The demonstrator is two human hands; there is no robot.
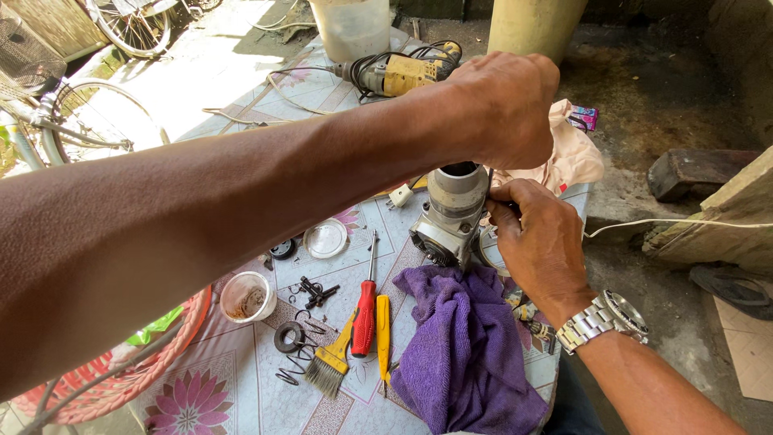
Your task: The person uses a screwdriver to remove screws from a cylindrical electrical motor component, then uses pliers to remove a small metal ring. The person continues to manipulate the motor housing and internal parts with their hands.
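My left hand fisted over motor housing top, frame centre; right hand grips its side. Tool apart: screws, screwdrivers loose lower left; reassembly pending.

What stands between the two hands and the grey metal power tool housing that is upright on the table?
Nothing visible does. The right hand already grips the side of the grey metal power tool housing, and the left hand is closed just above its open top. The purple cloth lies below it, nearer the person.
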